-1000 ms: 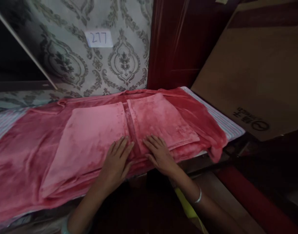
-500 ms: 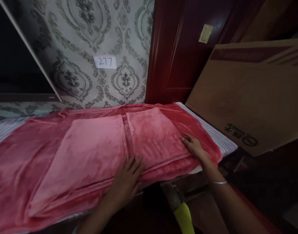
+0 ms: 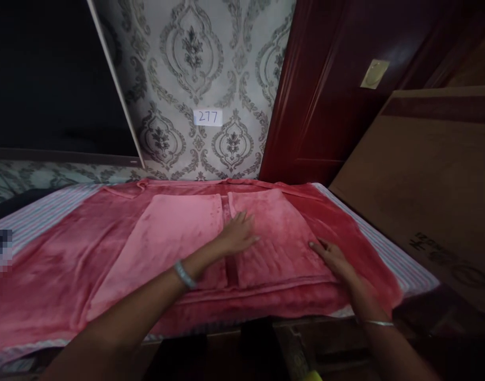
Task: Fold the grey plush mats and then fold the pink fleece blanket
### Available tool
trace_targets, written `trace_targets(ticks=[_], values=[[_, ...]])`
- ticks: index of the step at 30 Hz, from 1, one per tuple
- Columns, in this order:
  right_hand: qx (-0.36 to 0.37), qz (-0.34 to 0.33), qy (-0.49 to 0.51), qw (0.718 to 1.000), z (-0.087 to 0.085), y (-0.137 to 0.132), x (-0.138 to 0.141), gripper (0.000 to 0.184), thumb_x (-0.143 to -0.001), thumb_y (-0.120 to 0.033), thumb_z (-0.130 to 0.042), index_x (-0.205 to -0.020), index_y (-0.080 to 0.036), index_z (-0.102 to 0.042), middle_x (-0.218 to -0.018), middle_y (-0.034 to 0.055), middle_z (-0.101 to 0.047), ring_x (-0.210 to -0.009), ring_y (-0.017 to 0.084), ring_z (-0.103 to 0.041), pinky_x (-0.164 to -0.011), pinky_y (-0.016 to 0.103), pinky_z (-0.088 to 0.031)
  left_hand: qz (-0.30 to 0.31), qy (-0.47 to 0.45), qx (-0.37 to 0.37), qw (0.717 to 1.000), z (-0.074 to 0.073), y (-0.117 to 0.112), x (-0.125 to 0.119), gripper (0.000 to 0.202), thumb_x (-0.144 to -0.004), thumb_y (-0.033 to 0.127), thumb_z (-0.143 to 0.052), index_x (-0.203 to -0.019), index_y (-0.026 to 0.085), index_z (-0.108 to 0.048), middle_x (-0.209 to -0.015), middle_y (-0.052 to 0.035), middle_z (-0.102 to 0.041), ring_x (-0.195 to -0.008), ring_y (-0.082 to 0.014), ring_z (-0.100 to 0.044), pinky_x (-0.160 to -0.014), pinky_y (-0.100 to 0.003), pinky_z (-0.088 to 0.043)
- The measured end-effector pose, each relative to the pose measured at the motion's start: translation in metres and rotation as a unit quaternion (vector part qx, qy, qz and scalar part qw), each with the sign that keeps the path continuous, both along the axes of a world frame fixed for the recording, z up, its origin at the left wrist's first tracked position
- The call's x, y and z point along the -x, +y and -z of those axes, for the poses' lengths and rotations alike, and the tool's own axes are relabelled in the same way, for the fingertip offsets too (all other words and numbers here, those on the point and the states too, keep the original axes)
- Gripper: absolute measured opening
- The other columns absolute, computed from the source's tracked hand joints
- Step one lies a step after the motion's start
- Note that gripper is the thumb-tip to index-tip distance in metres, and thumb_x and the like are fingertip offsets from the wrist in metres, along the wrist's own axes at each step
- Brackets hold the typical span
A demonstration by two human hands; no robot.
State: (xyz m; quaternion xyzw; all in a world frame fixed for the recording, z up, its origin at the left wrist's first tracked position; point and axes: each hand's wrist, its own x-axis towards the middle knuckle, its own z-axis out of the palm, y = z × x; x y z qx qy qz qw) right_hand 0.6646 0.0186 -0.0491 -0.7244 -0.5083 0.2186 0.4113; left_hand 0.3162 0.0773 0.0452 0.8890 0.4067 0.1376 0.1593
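Left hand lies flat, fingers open, on the folded pink cloth spread over the worktop, right hand open at its right edge; uneven pressing could likely bunch or skew the folds.

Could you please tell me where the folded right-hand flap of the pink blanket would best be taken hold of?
Probably at the folded right flap's outer edge, from the right, where the right hand already rests: that edge lies free over the blanket. The left hand presses the centre.
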Motion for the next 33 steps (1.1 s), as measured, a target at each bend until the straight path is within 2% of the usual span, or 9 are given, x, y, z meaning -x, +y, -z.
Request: trace_targets(ticks=[4, 7, 9, 13, 17, 22, 27, 31, 33], values=[[0.034, 0.046, -0.060, 0.997, 0.007, 0.000, 0.003, 0.075, -0.075, -0.060, -0.059, -0.125, -0.004, -0.070, -0.112, 0.0208, -0.075, -0.105, 0.038, -0.070, -0.091, 0.046, -0.053, -0.081, 0.066, -0.066, 0.992, 0.030, 0.037, -0.023, 0.083, -0.092, 0.057, -0.053, -0.160, 0.016, -0.030, -0.169, -0.0208, -0.017, -0.157, -0.0396, -0.009, -0.124, -0.063, -0.013], [0.026, 0.050, -0.077, 0.995, 0.007, 0.000, 0.005, 0.073, -0.078, -0.057, -0.056, -0.125, -0.003, -0.070, -0.112, 0.0225, -0.074, -0.106, 0.038, -0.070, -0.089, 0.045, -0.053, -0.081, 0.093, -0.076, 0.989, 0.055, 0.042, -0.021, 0.080, -0.095, 0.059, -0.046, -0.159, 0.013, -0.031, -0.167, -0.0237, -0.021, -0.157, -0.0390, -0.011, -0.123, -0.064, -0.011], [0.022, 0.044, -0.079, 0.996, 0.007, 0.001, 0.005, 0.072, -0.078, -0.056, -0.055, -0.124, -0.003, -0.070, -0.112, 0.0225, -0.074, -0.106, 0.038, -0.070, -0.088, 0.043, -0.054, -0.078, 0.103, -0.053, 0.990, 0.061, 0.043, -0.018, 0.082, -0.096, 0.061, -0.044, -0.159, 0.012, -0.029, -0.167, -0.0245, -0.021, -0.157, -0.0387, -0.010, -0.123, -0.063, -0.012], [0.051, 0.052, -0.098, 0.992, 0.009, 0.001, 0.007, 0.078, -0.077, -0.061, -0.051, -0.126, -0.003, -0.069, -0.104, 0.0217, -0.076, -0.100, 0.038, -0.071, -0.084, 0.043, -0.053, -0.087, 0.104, 0.007, 0.991, 0.041, 0.057, -0.020, 0.082, -0.094, 0.063, -0.043, -0.158, 0.014, -0.031, -0.166, -0.0234, -0.024, -0.156, -0.0380, -0.017, -0.121, -0.062, -0.019], [0.037, 0.057, -0.111, 0.991, 0.012, -0.001, 0.008, 0.081, -0.077, -0.066, -0.047, -0.125, -0.006, -0.070, -0.096, 0.0192, -0.077, -0.092, 0.038, -0.072, -0.079, 0.044, -0.053, -0.136, 0.088, -0.023, 0.987, 0.017, 0.093, -0.028, 0.080, -0.096, 0.062, -0.037, -0.157, 0.011, -0.031, -0.166, -0.0240, -0.025, -0.156, -0.0358, -0.017, -0.124, -0.061, -0.012], [0.037, 0.073, -0.102, 0.991, 0.007, -0.003, 0.012, 0.082, -0.074, -0.067, -0.048, -0.123, -0.004, -0.071, -0.092, 0.0182, -0.076, -0.089, 0.036, -0.072, -0.079, 0.043, -0.053, -0.155, 0.115, -0.015, 0.981, 0.028, 0.125, -0.029, 0.080, -0.096, 0.060, -0.036, -0.158, 0.011, -0.029, -0.168, -0.0219, -0.022, -0.157, -0.0339, -0.012, -0.124, -0.060, -0.009], [0.053, 0.082, -0.083, 0.992, -0.001, -0.005, 0.018, 0.083, -0.072, -0.066, -0.050, -0.125, -0.005, -0.071, -0.087, 0.0156, -0.076, -0.089, 0.037, -0.071, -0.079, 0.043, -0.052, -0.154, 0.135, 0.004, 0.979, 0.039, 0.131, -0.028, 0.080, -0.096, 0.060, -0.034, -0.158, 0.009, -0.028, -0.168, -0.0233, -0.019, -0.158, -0.0337, -0.010, -0.124, -0.060, -0.009], [0.039, 0.083, -0.060, 0.994, -0.002, -0.006, 0.020, 0.079, -0.072, -0.064, -0.053, -0.124, -0.007, -0.072, -0.093, 0.0155, -0.077, -0.093, 0.037, -0.071, -0.083, 0.044, -0.053, -0.156, 0.154, 0.022, 0.975, 0.020, 0.129, -0.034, 0.078, -0.096, 0.059, -0.038, -0.155, 0.009, -0.034, -0.165, -0.0245, -0.028, -0.156, -0.0354, -0.019, -0.123, -0.060, -0.013], [0.034, 0.085, -0.058, 0.994, -0.002, -0.006, 0.019, 0.080, -0.072, -0.063, -0.055, -0.125, -0.006, -0.071, -0.100, 0.0172, -0.077, -0.099, 0.039, -0.070, -0.088, 0.046, -0.053, -0.155, 0.152, 0.008, 0.976, 0.011, 0.115, -0.035, 0.078, -0.095, 0.058, -0.041, -0.156, 0.010, -0.033, -0.164, -0.0249, -0.029, -0.155, -0.0374, -0.019, -0.123, -0.060, -0.011]])
